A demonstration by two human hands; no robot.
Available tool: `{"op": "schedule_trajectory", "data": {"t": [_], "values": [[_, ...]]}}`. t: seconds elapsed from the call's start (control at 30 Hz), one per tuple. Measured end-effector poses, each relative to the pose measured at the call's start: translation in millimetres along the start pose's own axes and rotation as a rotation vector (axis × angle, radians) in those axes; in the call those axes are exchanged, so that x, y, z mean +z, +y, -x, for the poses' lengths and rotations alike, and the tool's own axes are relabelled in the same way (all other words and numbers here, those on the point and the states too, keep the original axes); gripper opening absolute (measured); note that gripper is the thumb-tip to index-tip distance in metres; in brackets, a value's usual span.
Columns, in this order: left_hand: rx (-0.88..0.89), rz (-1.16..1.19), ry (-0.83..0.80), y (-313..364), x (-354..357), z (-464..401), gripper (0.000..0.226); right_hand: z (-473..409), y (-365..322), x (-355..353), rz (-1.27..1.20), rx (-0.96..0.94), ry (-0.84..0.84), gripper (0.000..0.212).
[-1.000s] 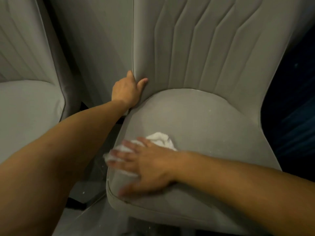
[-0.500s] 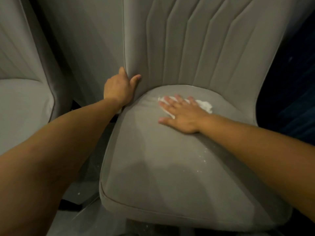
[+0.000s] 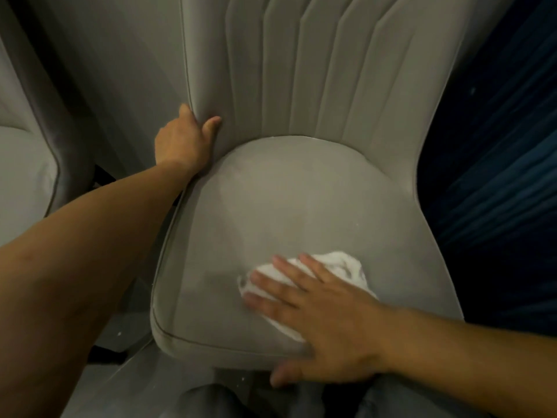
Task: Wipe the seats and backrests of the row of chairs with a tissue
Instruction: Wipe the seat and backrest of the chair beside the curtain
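White tissue point(image 3: 337, 267) sits pinned under the flat right hand point(image 3: 325, 315) near the seat point(image 3: 271, 212) front; unwiped backrest point(image 3: 316, 70) lies far, left hand point(image 3: 180, 140) gripping its edge.

A dark blue curtain point(image 3: 497, 152) hangs at right above pale floor point(image 3: 120, 387).

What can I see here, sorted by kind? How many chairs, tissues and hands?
Chairs: 2, the grey chair being wiped and a second chair at the left edge
Tissues: 1, the white tissue pressed flat under the right hand
Hands: 2, that one and the left hand, its grip on the backrest edge
Total: 5
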State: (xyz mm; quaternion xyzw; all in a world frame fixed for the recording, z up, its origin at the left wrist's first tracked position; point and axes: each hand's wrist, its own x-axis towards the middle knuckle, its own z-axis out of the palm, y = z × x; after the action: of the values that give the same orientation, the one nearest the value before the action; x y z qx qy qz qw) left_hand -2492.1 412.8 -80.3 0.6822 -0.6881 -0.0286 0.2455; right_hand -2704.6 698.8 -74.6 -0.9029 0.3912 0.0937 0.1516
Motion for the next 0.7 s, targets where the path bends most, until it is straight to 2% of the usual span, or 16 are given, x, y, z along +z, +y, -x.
{"op": "schedule_trajectory", "data": {"t": [0.1,0.27,0.37,0.53,0.7], "values": [[-0.003,0.007,0.0,2.2,0.0,1.0,0.063,13.4,8.4,5.0,0.021,0.048,0.022,0.085],[-0.031,0.001,0.014,5.2,-0.9,3.5,0.062,-27.0,111.4,-18.6,0.036,0.452,0.054,0.084],[-0.031,0.002,0.016,6.5,-1.4,4.7,0.064,-46.7,157.8,-30.9,-0.061,0.587,0.073,0.078],[-0.051,-0.003,0.004,8.2,-3.5,6.6,0.063,-46.3,156.5,-30.2,-0.098,0.596,0.1,0.079],[-0.06,0.003,0.003,9.8,-3.1,6.6,0.062,11.4,108.8,-11.7,-0.068,0.518,0.032,0.088]]}}
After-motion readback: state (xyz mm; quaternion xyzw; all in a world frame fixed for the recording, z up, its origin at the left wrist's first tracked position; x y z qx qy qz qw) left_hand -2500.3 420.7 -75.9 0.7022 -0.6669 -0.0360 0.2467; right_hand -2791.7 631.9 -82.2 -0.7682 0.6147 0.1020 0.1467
